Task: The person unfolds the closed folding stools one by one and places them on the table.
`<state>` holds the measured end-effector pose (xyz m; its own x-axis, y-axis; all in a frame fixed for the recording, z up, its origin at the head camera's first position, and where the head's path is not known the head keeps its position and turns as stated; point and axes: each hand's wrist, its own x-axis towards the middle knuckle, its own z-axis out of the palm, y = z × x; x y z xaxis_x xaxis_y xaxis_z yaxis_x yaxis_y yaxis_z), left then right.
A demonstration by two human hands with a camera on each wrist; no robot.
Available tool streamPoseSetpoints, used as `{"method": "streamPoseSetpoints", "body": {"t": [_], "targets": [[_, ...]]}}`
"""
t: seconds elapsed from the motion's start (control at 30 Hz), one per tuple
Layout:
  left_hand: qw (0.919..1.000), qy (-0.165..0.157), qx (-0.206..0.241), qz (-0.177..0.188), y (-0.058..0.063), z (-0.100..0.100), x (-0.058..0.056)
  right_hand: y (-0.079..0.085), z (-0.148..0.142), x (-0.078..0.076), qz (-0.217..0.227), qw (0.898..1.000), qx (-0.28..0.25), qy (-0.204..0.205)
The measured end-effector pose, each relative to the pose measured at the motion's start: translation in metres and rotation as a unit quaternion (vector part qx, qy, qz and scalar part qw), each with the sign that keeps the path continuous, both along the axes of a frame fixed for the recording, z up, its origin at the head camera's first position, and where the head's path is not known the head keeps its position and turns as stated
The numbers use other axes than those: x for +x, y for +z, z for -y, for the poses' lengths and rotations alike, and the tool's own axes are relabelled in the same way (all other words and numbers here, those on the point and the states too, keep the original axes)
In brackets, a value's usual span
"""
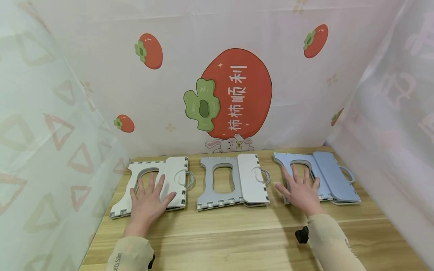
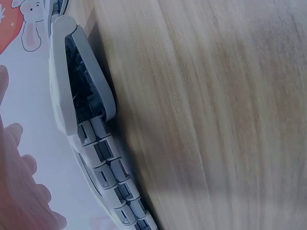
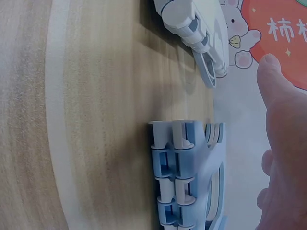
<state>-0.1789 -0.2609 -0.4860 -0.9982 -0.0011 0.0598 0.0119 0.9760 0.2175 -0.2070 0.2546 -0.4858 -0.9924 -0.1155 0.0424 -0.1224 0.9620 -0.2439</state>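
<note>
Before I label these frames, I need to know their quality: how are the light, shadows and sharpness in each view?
Head view: bright, fairly even light, the right-hand curtain looking pale and washed out; left wrist view: cooler and dimmer, dark shadow along the white folding stool; right wrist view: soft shadow on the wooden table beside the blue folding stool.

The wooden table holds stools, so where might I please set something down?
The table is bare in front, between left sleeve and right sleeve; narrow strips divide white stool, grey-white stool and blue stool. Their row is crowded.
</note>
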Motion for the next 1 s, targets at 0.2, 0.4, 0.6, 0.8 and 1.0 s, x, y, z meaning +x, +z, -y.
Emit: {"method": "streamPoseSetpoints", "body": {"t": [0.2,0.4,0.6,0.8,1.0], "targets": [[1.0,0.004,0.002,0.005,0.0,0.005,0.004,-0.001,0.001,-0.001,-0.001,1.0,0.006,0.003],[1.0,0.005,-0.001,0.007,0.002,0.01,0.008,-0.004,0.004,-0.001,0.008,1.0,0.006,0.007],[0.9999,0.006,0.002,0.009,0.003,0.013,0.009,-0.001,0.007,-0.001,0.007,1.0,0.006,0.008],[0.9999,0.007,0.002,0.01,0.006,0.016,0.011,0.005,0.01,-0.002,0.007,1.0,0.004,0.013],[0.9999,0.005,0.004,0.01,0.01,0.02,0.012,0.008,0.01,-0.004,0.011,1.0,0.006,0.015]]}}
